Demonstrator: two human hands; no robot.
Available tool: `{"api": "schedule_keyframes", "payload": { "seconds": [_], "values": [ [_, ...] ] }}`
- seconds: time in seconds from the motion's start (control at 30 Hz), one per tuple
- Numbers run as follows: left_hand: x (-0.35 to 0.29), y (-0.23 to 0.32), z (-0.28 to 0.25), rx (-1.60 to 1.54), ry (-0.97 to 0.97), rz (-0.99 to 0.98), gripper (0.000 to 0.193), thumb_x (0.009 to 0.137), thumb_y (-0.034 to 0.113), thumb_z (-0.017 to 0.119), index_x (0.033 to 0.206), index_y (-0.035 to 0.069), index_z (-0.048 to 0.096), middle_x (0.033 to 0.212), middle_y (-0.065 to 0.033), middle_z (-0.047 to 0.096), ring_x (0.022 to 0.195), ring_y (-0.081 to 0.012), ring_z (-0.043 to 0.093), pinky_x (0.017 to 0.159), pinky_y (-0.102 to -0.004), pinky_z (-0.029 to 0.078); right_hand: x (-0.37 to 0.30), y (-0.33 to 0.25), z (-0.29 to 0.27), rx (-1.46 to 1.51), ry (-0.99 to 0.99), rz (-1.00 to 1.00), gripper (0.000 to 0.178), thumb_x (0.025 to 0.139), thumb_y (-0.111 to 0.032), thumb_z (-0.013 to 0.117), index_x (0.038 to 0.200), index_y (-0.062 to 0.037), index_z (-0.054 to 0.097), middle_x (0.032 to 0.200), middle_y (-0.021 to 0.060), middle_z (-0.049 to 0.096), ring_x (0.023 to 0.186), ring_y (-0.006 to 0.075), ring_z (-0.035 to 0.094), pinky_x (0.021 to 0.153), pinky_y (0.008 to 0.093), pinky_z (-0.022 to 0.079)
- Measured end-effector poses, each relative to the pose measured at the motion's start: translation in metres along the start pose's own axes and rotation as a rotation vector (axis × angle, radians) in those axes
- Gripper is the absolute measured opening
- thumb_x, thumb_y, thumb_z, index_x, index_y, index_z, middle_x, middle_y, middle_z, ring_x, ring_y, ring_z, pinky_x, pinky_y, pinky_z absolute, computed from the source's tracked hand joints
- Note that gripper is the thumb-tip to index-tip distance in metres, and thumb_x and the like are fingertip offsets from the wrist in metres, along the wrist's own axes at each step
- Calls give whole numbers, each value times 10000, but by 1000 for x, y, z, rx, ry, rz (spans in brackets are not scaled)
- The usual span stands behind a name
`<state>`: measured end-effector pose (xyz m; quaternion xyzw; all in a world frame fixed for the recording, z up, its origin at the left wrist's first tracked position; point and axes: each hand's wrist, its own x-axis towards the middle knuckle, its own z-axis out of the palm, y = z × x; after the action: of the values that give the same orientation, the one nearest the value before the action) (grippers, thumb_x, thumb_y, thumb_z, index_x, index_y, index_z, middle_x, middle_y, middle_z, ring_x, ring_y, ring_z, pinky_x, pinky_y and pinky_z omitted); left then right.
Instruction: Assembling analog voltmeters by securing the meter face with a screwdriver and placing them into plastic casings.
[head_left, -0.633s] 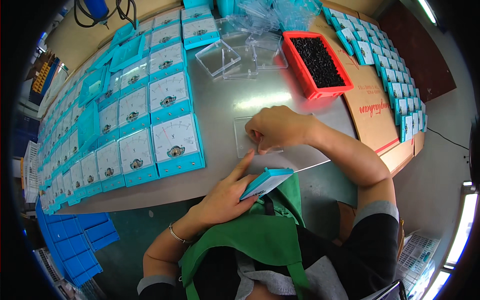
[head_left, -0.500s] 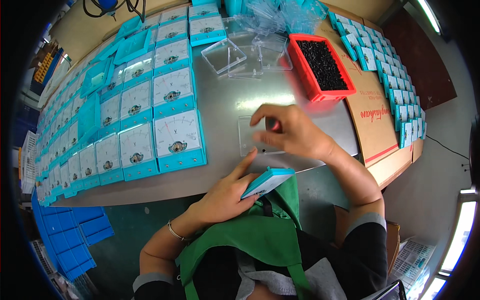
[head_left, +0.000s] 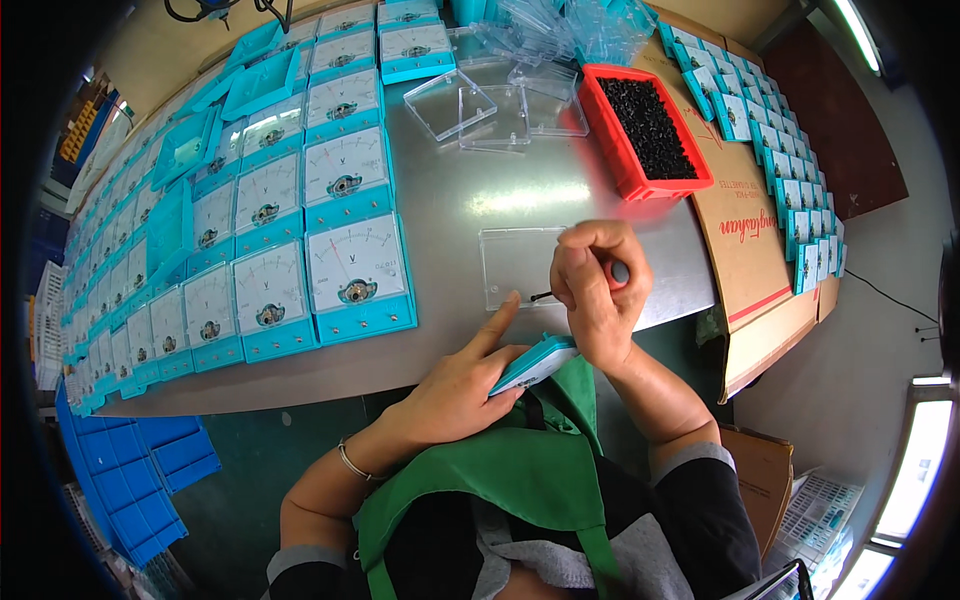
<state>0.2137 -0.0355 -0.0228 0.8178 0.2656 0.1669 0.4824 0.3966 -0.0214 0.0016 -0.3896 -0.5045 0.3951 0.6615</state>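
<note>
My left hand (head_left: 452,394) grips a teal-cased panel meter (head_left: 538,363) at the table's near edge, its scale face tilted toward me. The index finger stretches forward to the near edge of a clear plastic cover (head_left: 503,262) lying flat on the table. My right hand (head_left: 600,295) is closed around a screwdriver (head_left: 619,272) with a grey and red handle. Its dark shaft points left, the tip over the near part of the cover, close to my left index finger. Whether the tip touches anything, I cannot tell. My right fist hides part of the cover.
Rows of teal meters (head_left: 352,265) fill the table's left side, with several empty teal cases (head_left: 262,90) on top. Clear covers (head_left: 494,117) lie at the back. A red bin (head_left: 652,186) of small black parts stands right, beside cardboard (head_left: 745,255) bearing more meters.
My right hand has turned and closed around the screwdriver, its shaft now pointing left, and has shifted slightly right and nearer. My left hand and the meter have barely moved.
</note>
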Motion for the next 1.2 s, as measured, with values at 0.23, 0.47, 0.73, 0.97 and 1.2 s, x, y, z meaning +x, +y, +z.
{"api": "schedule_keyframes", "payload": {
  "seconds": [0.23,0.47,0.73,0.97,1.2],
  "values": [
    [-5,-13,0,-42,46,107,393,791,96,650,1165,23,548,1400,-211,352,961,-372,613,816,-409,502,15,4,-10,182,-171,48,131,823,82,448,862,20,555,658,28,530,519,59,457,462,218,376],
    [-25,0,-13,-718,93,-318,377,847,126,650,1161,-29,508,1017,-106,636,875,-200,638,741,-307,528,28,-7,-16,112,-237,138,132,859,8,469,954,20,560,649,33,501,463,60,368,413,214,282],
    [-5,16,-24,-1083,249,-294,373,849,138,654,1151,-20,502,1030,-111,619,865,-193,632,632,-327,562,27,-5,-72,-1114,-739,-120,520,692,-148,762,1180,-76,599,1323,161,473,1025,272,578,848,318,477],
    [0,13,-22,-1037,331,-256,398,839,152,672,1160,-13,503,1050,-103,613,899,-198,628,633,-332,560,20,-28,-85,-896,-267,73,625,641,-260,832,1185,-48,609,1244,169,500,779,167,570,707,298,501],
    [2,-3,-19,-1542,200,-280,527,986,455,304,1295,44,420,1176,-144,580,975,-251,635,701,-415,590,10,-46,-39,-642,-522,121,608,628,-320,830,1139,-43,653,1243,172,511,811,151,538,643,256,440]
  ]
}}
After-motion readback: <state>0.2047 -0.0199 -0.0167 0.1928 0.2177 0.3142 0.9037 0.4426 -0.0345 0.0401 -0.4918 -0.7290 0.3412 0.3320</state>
